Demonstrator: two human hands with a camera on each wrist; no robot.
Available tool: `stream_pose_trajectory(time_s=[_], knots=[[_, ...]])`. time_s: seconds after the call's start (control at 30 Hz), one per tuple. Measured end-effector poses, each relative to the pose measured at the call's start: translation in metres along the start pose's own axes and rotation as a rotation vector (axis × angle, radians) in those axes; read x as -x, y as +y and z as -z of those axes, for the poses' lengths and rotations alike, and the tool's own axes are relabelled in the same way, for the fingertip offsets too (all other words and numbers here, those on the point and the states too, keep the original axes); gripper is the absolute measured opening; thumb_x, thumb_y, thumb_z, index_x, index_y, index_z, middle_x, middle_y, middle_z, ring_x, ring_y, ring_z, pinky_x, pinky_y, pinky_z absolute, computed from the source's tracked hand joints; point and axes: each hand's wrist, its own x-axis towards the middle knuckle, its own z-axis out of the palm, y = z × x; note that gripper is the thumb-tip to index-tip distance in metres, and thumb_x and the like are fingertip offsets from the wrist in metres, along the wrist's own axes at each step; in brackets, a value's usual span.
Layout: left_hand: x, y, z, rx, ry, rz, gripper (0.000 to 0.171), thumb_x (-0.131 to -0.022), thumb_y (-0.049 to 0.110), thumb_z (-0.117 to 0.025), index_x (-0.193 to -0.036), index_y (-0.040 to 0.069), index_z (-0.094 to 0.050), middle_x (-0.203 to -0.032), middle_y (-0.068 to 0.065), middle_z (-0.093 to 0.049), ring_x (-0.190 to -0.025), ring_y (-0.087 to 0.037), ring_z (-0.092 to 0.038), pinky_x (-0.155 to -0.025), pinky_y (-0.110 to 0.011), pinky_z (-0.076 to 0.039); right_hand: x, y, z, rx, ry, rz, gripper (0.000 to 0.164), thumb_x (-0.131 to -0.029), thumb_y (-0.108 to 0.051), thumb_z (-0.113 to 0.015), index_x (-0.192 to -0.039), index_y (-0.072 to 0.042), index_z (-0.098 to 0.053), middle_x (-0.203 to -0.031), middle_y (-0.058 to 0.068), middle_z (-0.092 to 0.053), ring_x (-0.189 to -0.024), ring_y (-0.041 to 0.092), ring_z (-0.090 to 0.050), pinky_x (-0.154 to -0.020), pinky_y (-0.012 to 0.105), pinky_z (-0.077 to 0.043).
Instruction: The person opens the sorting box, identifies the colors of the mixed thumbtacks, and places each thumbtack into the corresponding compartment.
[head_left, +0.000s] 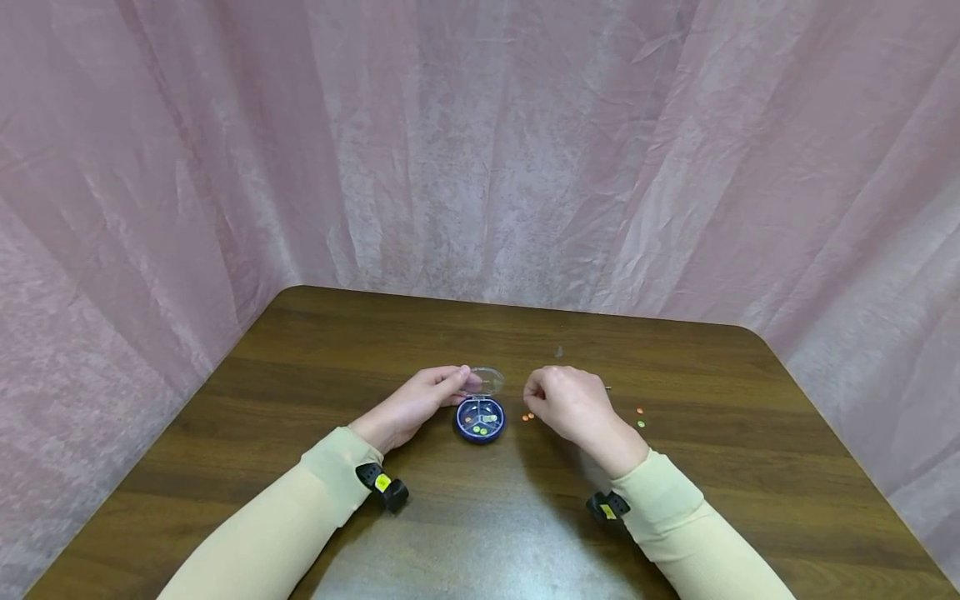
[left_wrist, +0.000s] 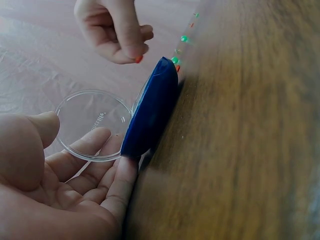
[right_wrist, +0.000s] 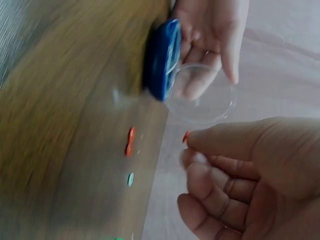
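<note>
A: What are the fingers doing?

B: On the right hand (head_left: 567, 402) they're pinched together on a small, round orange disc (right_wrist: 186, 136), held near the round, dark blue plastic case (left_wrist: 153, 110), on its right. The left hand (head_left: 416, 404) is at the case's left: its fingers curl behind the clear, round plastic lid (left_wrist: 94, 112), thumb at the other side, one finger against the case itself.

A: And the case is open?

B: Yes. It sits on the brown wood-grain desk (head_left: 345, 333), between the hands, lid raised at its far edge.

A: How far along does it look?

B: Partway, I'd judge. The case's left compartment has an orange piece (head_left: 468, 419), its near one two yellow-green discs (head_left: 476, 430), its right one some pale greenish pieces (head_left: 492, 417), too small to count.

A: What's left outside?

B: Besides the pinched one, two orange discs (head_left: 526, 418) just right of the case. Farther right of it, past the hand, another orange disc (head_left: 639, 411) and a green disc (head_left: 641, 424). The left wrist view shows more than one green out there, so I can't give a sure total.

A: Beyond that?

B: A pink curtain (head_left: 480, 150), behind the case and desk.
</note>
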Motion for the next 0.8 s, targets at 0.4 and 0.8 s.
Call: stream_pose_trajectory(time_s=[0.4,0.8], knots=[[-0.001,-0.002,0.002,0.015,-0.019,-0.010,0.048,-0.121,0.035,-0.049,-0.141,-0.004,-0.069,-0.145,-0.018,-0.070,-0.138,-0.028,-0.063,-0.120,-0.045,-0.049,-0.005,-0.029,-0.004,-0.107,0.064,0.096,0.015,-0.092,-0.014,-0.086,-0.084,-0.024,-0.078,-0.077,-0.014,-0.057,-0.068,0.005,-0.054,-0.058,0.033,-0.049],[0.000,0.000,0.001,0.005,-0.010,-0.024,0.050,-0.121,0.035,-0.049,-0.141,-0.006,-0.069,-0.147,-0.020,-0.068,-0.140,-0.030,-0.062,-0.120,-0.045,-0.049,-0.009,-0.041,-0.011,-0.087,0.031,0.105,0.014,-0.093,-0.019,-0.088,-0.085,-0.025,-0.079,-0.079,-0.014,-0.059,-0.068,0.006,-0.058,-0.058,0.034,-0.051]])
